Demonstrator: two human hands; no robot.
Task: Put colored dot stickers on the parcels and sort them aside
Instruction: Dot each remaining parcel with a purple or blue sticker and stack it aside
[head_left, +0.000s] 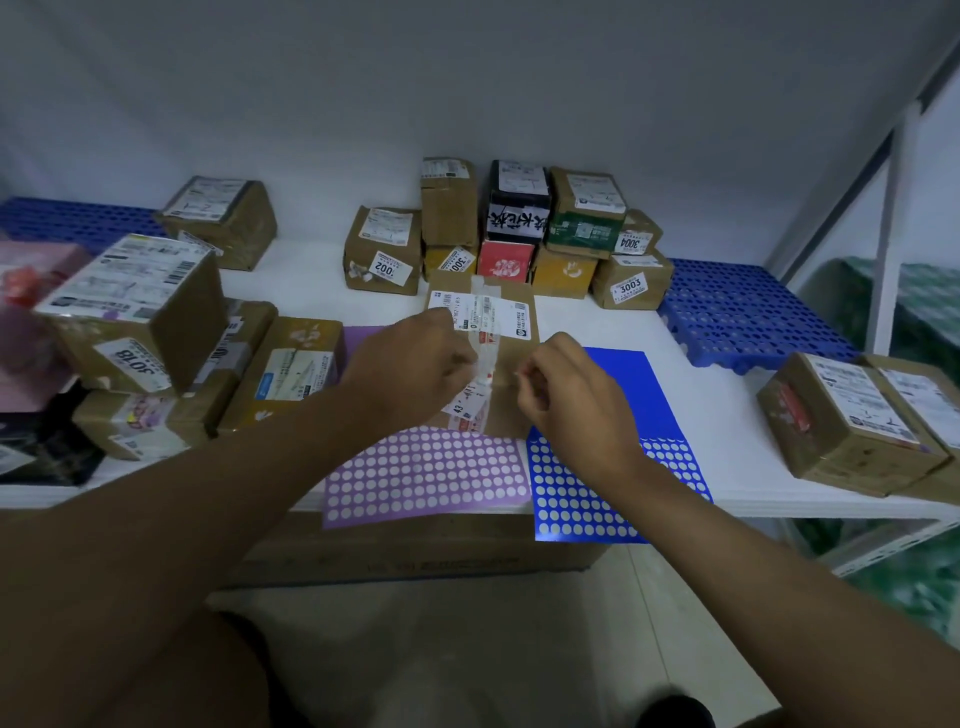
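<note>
**Both hands on the centre parcel, sticker about to land**

Far left of the fingers, a leaning stack of parcels (135, 312) crowds the edge of the white surface (727, 415), one box tipped at an angle on those beneath it. It looks shaky, and a nudge from the forearm could send it sliding.

Moving in, the left hand (410, 369) rests on the brown parcel (488, 353), its fingers (460, 358) curled down at the strip of clear tape by the shipping label. Whether they pinch the tape or only press on it, I cannot tell.

Just right of them, the right hand (566, 395) hovers over the same box, fingertips (524, 376) pressed together as if pinching something tiny. It is probably a dot, though it is too small to make out. The risk here is that the dot folds onto a fingertip, or lands on the glossy tape and fails to stick.

Below the fingers lie the purple sticker sheet (426, 478) and, to its right, the blue sticker sheet (576, 499), both hanging over the near edge. The parcel sits partly on them, so sliding it away could drag a sheet off the surface.

Beyond the fingers stands a cluster of numbered parcels (519, 234). Far right, two more boxes (857, 415) sit near a blue perforated pallet (748, 312). All the boxes are sealed, so their contents are unseen.
</note>
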